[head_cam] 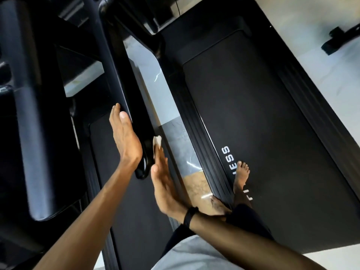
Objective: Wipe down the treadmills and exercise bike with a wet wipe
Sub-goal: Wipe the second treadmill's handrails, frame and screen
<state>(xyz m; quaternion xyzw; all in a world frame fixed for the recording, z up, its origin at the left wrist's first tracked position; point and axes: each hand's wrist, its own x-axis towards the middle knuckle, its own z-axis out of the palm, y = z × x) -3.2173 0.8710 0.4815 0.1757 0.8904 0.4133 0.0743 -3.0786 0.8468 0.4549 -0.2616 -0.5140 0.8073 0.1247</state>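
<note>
Pale floor tiles (155, 78) show between two black treadmills. At centre frame the left hand (124, 137) lies flat, fingers straight, against a glossy black handrail (136, 112). Just below, the right hand (165, 184), fingers extended, presses a white wet wipe (157, 141) to the rail's other side. White letters "ESS" mark the right treadmill belt (263, 123).

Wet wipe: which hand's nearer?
Right. The right hand presses the wet wipe under its fingertips against the handrail. The left hand lies flat on the rail's opposite side, off the wipe.
</note>
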